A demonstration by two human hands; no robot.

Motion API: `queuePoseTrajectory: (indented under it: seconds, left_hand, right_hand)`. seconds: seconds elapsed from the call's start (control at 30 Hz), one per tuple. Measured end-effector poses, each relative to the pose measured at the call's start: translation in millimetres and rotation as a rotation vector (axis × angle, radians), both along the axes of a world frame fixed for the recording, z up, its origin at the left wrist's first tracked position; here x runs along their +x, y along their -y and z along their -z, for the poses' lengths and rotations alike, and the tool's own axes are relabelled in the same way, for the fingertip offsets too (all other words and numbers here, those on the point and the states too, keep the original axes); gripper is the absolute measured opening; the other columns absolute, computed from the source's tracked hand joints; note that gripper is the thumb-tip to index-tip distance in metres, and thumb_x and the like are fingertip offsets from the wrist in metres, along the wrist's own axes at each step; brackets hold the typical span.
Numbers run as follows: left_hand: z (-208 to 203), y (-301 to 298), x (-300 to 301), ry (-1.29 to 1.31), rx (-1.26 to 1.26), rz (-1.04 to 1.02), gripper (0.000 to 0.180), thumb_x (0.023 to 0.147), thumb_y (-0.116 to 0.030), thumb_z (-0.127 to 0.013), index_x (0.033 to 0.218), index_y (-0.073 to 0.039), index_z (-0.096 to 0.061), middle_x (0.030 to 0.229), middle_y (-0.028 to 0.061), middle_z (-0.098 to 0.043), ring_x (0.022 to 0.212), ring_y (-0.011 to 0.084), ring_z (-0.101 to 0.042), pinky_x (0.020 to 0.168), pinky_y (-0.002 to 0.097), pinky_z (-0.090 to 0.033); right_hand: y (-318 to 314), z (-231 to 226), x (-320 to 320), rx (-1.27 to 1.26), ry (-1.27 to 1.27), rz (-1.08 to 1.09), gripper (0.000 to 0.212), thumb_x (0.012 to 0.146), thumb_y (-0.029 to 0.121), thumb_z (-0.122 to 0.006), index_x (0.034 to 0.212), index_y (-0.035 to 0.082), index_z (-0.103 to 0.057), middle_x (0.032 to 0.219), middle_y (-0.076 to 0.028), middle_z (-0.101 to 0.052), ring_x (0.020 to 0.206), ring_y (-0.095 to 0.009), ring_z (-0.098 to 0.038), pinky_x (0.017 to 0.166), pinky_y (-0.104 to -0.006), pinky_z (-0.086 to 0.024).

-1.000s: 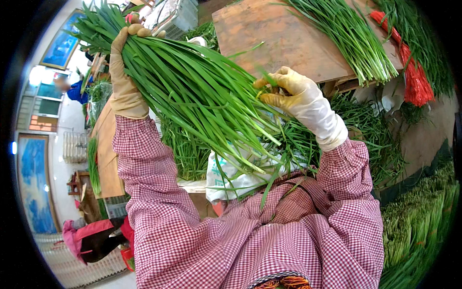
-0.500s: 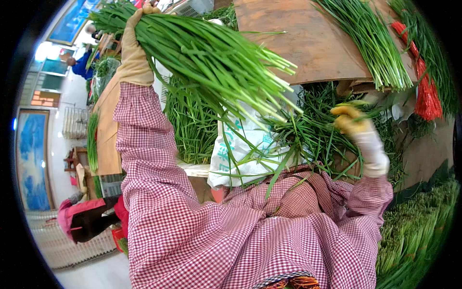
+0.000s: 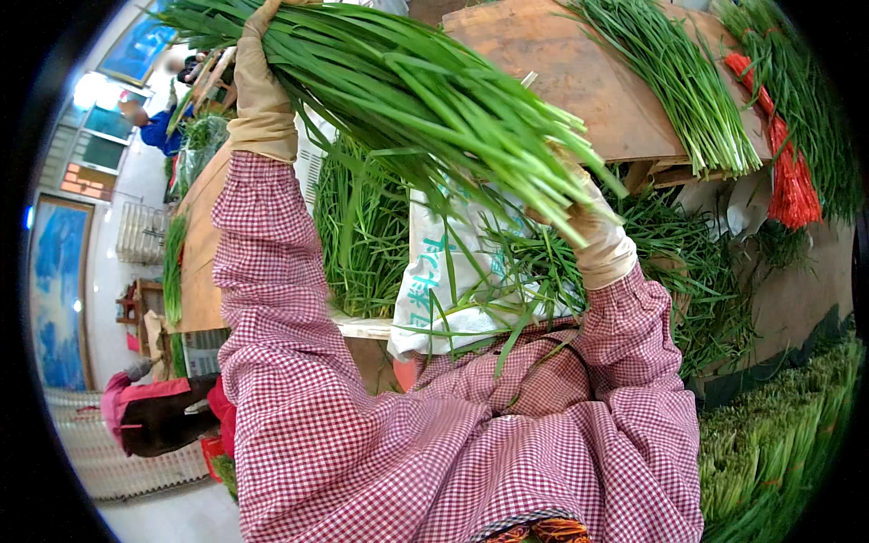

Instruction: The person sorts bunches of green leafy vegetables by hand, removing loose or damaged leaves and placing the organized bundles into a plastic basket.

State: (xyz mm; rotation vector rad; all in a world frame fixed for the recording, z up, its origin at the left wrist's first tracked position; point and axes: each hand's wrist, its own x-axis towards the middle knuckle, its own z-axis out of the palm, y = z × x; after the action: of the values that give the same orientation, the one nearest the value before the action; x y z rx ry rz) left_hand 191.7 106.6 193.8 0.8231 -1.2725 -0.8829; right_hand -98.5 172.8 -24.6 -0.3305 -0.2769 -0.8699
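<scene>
A large bunch of garlic chives (image 3: pixel 425 100) stretches across the upper middle, its pale cut ends pointing right and down. My left hand (image 3: pixel 260 68), in a cream glove, is wrapped round the leafy part of it at the upper left. At the pale end, my gloved right hand (image 3: pixel 597 222) is partly behind the stems; its fingers are hidden by them. Below the bunch, a white sack (image 3: pixel 425 303) with green print lies across my lap area, strewn with loose chive leaves (image 3: pixel 534 262).
On a wooden board (image 3: pixel 516 45) at the upper right lies another chive bunch (image 3: pixel 674 86). Red ties (image 3: pixel 792 181) hang beside it. Loose chives (image 3: pixel 362 244) pile left of the sack. Bundled chives (image 3: pixel 783 434) stand at lower right. A person in pink (image 3: pixel 127 412) is at far left.
My right hand has come from the right, where it held some leaves, inward to the pale ends of the bunch. The bunch has shifted slightly right and nearer.
</scene>
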Motion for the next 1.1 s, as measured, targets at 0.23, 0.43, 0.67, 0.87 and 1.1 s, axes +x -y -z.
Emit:
queuePoseTrajectory:
  seconds: [0.23, 0.43, 0.67, 0.87, 1.1]
  left_hand:
    - [-8, 42, 33, -0.19, 0.066, 0.209, 0.019, 0.088, -0.02, -0.049, 0.093, -0.004, -0.059, 0.09, 0.0095, -0.063, 0.085, 0.0216, -0.06, 0.083, 0.0325, -0.047]
    - [-6, 43, 35, -0.12, 0.013, 0.14, 0.021, 0.088, -0.019, -0.049, 0.092, -0.001, -0.06, 0.091, 0.0118, -0.064, 0.086, 0.0212, -0.061, 0.082, 0.0319, -0.049]
    - [-8, 6, -69, -0.106, -0.167, 0.073, 0.018, 0.084, -0.024, -0.058, 0.082, -0.006, -0.061, 0.076, 0.0053, -0.06, 0.067, 0.0153, -0.059, 0.06, 0.0267, -0.051]
    - [-26, -5, -21, -0.112, -0.167, -0.019, 0.016, 0.085, -0.021, -0.056, 0.086, -0.005, -0.059, 0.078, 0.0047, -0.059, 0.073, 0.0141, -0.058, 0.065, 0.0265, -0.05]
    - [-20, 16, 28, -0.154, 0.033, 0.184, 0.02, 0.088, -0.018, -0.052, 0.094, -0.001, -0.061, 0.09, 0.0091, -0.064, 0.084, 0.0207, -0.062, 0.081, 0.0331, -0.051]
  right_hand:
    - [-18, -1, -71, 0.012, -0.818, 0.467, 0.023, 0.092, 0.025, -0.048, 0.101, 0.004, -0.055, 0.053, 0.006, -0.036, 0.041, -0.004, -0.028, 0.037, -0.0196, -0.026]
    - [-33, -87, -57, -0.41, -1.356, 0.744, 0.029, 0.092, 0.024, -0.049, 0.105, 0.002, -0.062, 0.059, 0.003, -0.048, 0.049, -0.005, -0.041, 0.046, -0.0194, -0.034]
    - [20, -100, -13, -0.79, -1.622, 0.899, 0.03, 0.084, 0.034, -0.056, 0.098, 0.009, -0.066, 0.066, -0.012, -0.062, 0.061, -0.02, -0.062, 0.058, -0.0316, -0.047]
    - [14, -68, -31, -0.899, -1.897, 0.893, 0.028, 0.083, 0.034, -0.056, 0.086, 0.008, -0.066, 0.065, -0.014, -0.062, 0.062, -0.032, -0.06, 0.061, -0.0389, -0.048]
    - [-24, 11, -109, -0.994, -2.594, 0.382, 0.024, 0.082, 0.027, -0.058, 0.1, 0.011, -0.064, 0.092, -0.011, -0.065, 0.081, -0.028, -0.063, 0.072, -0.0356, -0.05]
